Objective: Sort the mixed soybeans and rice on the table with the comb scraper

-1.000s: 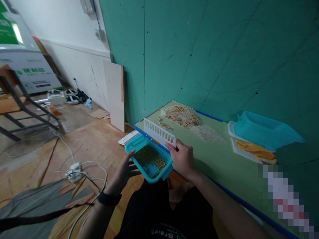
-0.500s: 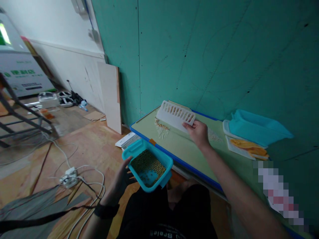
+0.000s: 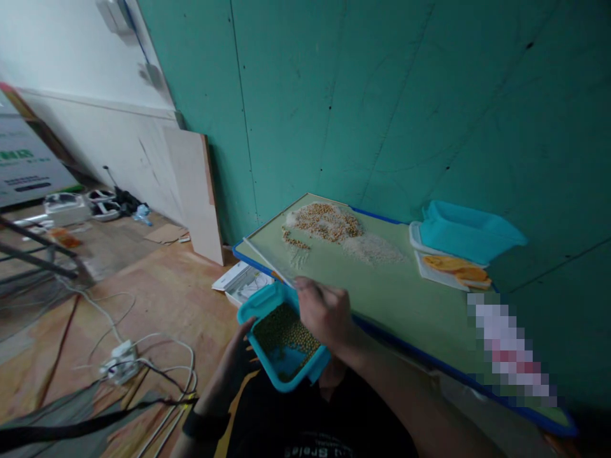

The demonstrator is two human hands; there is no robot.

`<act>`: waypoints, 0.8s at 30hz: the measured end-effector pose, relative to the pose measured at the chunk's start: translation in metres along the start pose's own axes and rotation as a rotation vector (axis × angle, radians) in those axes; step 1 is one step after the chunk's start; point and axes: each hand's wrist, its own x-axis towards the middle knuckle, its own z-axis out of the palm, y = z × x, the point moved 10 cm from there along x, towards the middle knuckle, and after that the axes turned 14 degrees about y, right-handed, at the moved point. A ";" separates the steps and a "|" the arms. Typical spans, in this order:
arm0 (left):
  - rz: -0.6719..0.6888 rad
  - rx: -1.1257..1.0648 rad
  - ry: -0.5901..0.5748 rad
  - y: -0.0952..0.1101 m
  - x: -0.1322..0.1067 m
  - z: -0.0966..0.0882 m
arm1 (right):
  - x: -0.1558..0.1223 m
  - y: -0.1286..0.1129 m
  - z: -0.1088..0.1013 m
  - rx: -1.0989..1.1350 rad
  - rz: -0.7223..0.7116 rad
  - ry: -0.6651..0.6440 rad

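Observation:
My left hand [image 3: 238, 356] holds a turquoise plastic bin [image 3: 282, 383] by its left side, below the table's front edge. Inside it lie dark green beans and pale yellow beans [image 3: 301, 336]. In my right hand [image 3: 324, 313] is a white slotted plastic strip [image 3: 268, 259], now seen nearly edge-on along the table's front left edge. The right hand is over the bin's right rim and hides part of it. On the green tabletop [image 3: 372, 299], a pile of yellow beans mixed with white grains [image 3: 329, 221] lies at the back, with loose white grains [image 3: 375, 247] beside it.
A second turquoise bin [image 3: 472, 232] stands on the table's right, by a white tray [image 3: 414, 238] and an orange cloth [image 3: 456, 270]. A green wall [image 3: 382, 114] closes off the back. Cables and a power strip [image 3: 121, 362] lie on the floor at left.
My right hand has brought the slotted strip from above the pile to the table's front left edge, over the bin, turning it edge-on. The pile is now uncovered. The view has shifted slightly right.

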 end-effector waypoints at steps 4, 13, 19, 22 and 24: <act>0.022 0.018 -0.016 -0.003 0.005 -0.002 | -0.004 -0.029 0.029 -0.127 -0.194 -0.129; 0.019 0.025 0.007 0.001 0.003 -0.004 | 0.008 -0.037 0.044 -0.265 -0.256 -0.222; -0.019 0.024 0.002 -0.002 0.005 -0.002 | 0.004 -0.037 0.037 -0.369 -0.205 -0.232; -0.058 0.029 0.006 -0.004 0.005 -0.001 | 0.003 -0.034 0.031 -0.369 -0.179 -0.242; -0.066 0.023 0.009 -0.005 0.006 -0.001 | 0.002 -0.032 0.029 -0.362 -0.171 -0.259</act>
